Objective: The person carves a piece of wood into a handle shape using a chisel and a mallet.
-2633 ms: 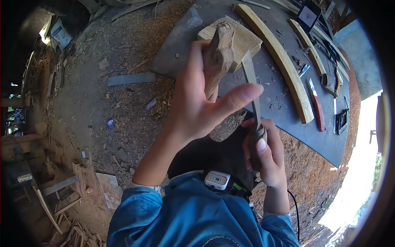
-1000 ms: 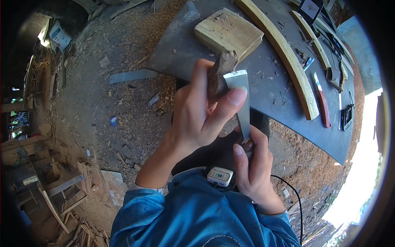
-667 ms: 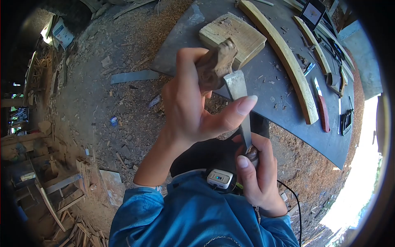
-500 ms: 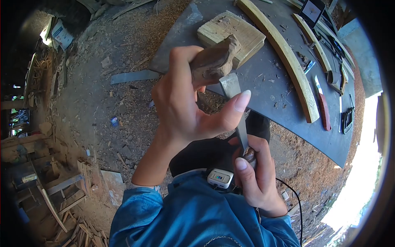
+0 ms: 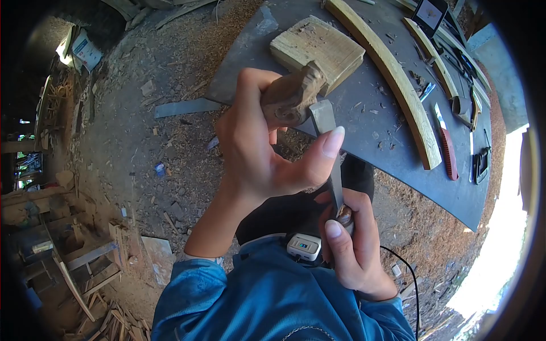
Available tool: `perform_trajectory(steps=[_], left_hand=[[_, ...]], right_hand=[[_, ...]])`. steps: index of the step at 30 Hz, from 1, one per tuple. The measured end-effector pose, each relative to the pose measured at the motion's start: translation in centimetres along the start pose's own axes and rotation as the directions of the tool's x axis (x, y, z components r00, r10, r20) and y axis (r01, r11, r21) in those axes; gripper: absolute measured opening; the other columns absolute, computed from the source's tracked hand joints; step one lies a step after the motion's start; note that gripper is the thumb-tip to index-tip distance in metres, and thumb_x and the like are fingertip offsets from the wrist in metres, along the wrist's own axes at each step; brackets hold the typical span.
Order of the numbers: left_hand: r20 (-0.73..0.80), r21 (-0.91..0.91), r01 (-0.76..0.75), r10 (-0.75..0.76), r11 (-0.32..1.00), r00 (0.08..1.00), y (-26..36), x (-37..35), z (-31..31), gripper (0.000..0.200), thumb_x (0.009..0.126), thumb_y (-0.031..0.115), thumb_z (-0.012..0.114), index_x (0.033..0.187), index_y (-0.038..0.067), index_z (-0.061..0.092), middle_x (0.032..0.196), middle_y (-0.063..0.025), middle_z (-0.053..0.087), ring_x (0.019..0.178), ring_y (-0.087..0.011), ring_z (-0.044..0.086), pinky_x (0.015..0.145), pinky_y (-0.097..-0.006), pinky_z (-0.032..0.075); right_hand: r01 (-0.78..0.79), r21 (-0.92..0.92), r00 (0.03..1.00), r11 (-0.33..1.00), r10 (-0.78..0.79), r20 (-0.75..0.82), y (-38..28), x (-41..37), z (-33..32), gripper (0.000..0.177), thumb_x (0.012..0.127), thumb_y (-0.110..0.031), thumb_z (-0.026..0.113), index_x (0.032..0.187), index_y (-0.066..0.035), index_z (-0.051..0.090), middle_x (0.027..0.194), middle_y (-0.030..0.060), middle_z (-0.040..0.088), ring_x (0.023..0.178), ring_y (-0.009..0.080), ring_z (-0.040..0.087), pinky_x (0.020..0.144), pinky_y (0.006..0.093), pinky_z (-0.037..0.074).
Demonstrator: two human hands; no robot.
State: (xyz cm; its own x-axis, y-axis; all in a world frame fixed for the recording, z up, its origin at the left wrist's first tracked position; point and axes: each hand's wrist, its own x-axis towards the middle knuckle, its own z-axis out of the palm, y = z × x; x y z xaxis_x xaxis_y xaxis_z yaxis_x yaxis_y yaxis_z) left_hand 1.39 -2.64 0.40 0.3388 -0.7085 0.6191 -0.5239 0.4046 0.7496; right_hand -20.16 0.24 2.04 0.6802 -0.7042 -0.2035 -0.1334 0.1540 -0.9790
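My left hand (image 5: pixel 250 150) is wrapped round a brown carved piece of wood (image 5: pixel 284 101), holding it up in front of the table's near edge. Low in the middle, my right hand (image 5: pixel 359 250) grips a chisel (image 5: pixel 324 118) by its handle, mostly hidden in the fingers. The steel blade points up and away from me, its broad end right at the carving's lower right side. My left thumb lies across the blade. Behind the carving, a thick wooden block (image 5: pixel 321 45) rests on the table.
The dark tabletop (image 5: pixel 375 128) carries a long curved wooden strip (image 5: pixel 392 82), a red-handled knife (image 5: pixel 448 150), a black clamp (image 5: pixel 482 165) and a phone-like screen (image 5: pixel 429 14). Wood chips litter the ground. A small white device (image 5: pixel 303 246) sits at my waist, and a black cable runs beside my right arm.
The carved wood has tipped and dropped slightly toward me in my left hand. The chisel's end has shifted a little to the right; my right hand has barely moved.
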Motion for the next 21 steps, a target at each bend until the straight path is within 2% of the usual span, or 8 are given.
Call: perform_trajectory(steps=[3, 6, 9, 12, 14, 18, 21], left_hand=[[-0.008, 0.038, -0.039, 0.039, 0.999, 0.999, -0.45, -0.04, 0.08, 0.051, 0.076, 0.036, 0.085, 0.101, 0.005, 0.053, 0.071, 0.0014, 0.063, 0.053, -0.0008, 0.053, 0.045, -0.0165, 0.038], [-0.110, -0.085, -0.029, 0.019, 0.996, 0.994, -0.53, 0.18, 0.98, 0.049, 0.075, 0.035, 0.084, 0.099, 0.006, 0.053, 0.070, 0.0024, 0.061, 0.052, -0.0010, 0.051, 0.045, -0.0168, 0.037], [-0.084, -0.098, 0.000, -0.008, 0.995, 0.996, -0.84, -0.06, 0.93, 0.047, 0.075, 0.034, 0.083, 0.099, 0.006, 0.053, 0.070, 0.0022, 0.061, 0.053, -0.0009, 0.051, 0.045, -0.0175, 0.038], [-0.025, -0.004, 0.006, -0.006, 1.000, 1.000, -0.60, -0.02, 0.53, 0.048, 0.076, 0.034, 0.083, 0.100, 0.005, 0.053, 0.070, 0.0020, 0.061, 0.054, -0.0007, 0.051, 0.045, -0.0181, 0.039], [-0.054, -0.063, 0.010, -0.013, 0.998, 0.998, -0.59, 0.00, 0.84, 0.047, 0.076, 0.034, 0.083, 0.099, 0.005, 0.053, 0.070, 0.0020, 0.061, 0.053, -0.0008, 0.051, 0.045, -0.0184, 0.039], [-0.078, -0.086, -0.002, -0.004, 0.996, 0.997, -0.60, -0.09, 0.81, 0.044, 0.077, 0.034, 0.081, 0.095, 0.005, 0.053, 0.069, 0.0020, 0.060, 0.052, -0.0015, 0.050, 0.044, -0.0190, 0.039], [-0.005, 0.011, -0.025, 0.025, 1.000, 1.000, -0.69, -0.16, 0.24, 0.042, 0.080, 0.034, 0.078, 0.094, 0.005, 0.053, 0.067, 0.0019, 0.059, 0.052, -0.0019, 0.050, 0.045, -0.0197, 0.040]], right_hand=[[0.006, 0.000, 1.000, 1.000, -0.006, 0.005, 0.10, -0.01, 0.00, 0.039, 0.104, -0.016, 0.060, 0.135, 0.005, 0.047, 0.107, 0.0166, 0.068, 0.085, 0.0184, 0.067, 0.078, 0.0320, 0.053], [0.011, 0.003, 1.000, 1.000, -0.011, 0.006, 0.06, 0.03, 0.19, 0.038, 0.105, -0.017, 0.060, 0.134, 0.004, 0.047, 0.104, 0.0151, 0.067, 0.082, 0.0175, 0.067, 0.075, 0.0315, 0.053], [-0.001, 0.024, 1.000, 1.000, 0.002, -0.009, 0.27, -0.03, 0.38, 0.038, 0.105, -0.016, 0.059, 0.134, 0.004, 0.047, 0.101, 0.0142, 0.067, 0.079, 0.0173, 0.067, 0.074, 0.0313, 0.053], [-0.006, 0.047, 1.000, 0.999, 0.007, -0.024, 0.45, 0.01, 0.49, 0.037, 0.105, -0.016, 0.059, 0.134, 0.004, 0.047, 0.100, 0.0144, 0.066, 0.078, 0.0177, 0.067, 0.073, 0.0312, 0.053], [-0.002, 0.049, 1.000, 0.999, 0.004, -0.030, 0.43, -0.01, 0.51, 0.037, 0.105, -0.016, 0.059, 0.134, 0.004, 0.047, 0.100, 0.0147, 0.066, 0.079, 0.0178, 0.067, 0.074, 0.0312, 0.052], [0.006, 0.006, 1.000, 1.000, -0.005, -0.021, 0.58, 0.01, 0.59, 0.039, 0.104, -0.016, 0.061, 0.134, 0.005, 0.047, 0.092, 0.0126, 0.066, 0.074, 0.0178, 0.067, 0.070, 0.0312, 0.052], [0.023, -0.065, 0.999, 0.998, -0.024, -0.022, 0.65, -0.02, 0.75, 0.040, 0.103, -0.015, 0.062, 0.134, 0.006, 0.047, 0.085, 0.0111, 0.066, 0.070, 0.0190, 0.067, 0.067, 0.0320, 0.052]])
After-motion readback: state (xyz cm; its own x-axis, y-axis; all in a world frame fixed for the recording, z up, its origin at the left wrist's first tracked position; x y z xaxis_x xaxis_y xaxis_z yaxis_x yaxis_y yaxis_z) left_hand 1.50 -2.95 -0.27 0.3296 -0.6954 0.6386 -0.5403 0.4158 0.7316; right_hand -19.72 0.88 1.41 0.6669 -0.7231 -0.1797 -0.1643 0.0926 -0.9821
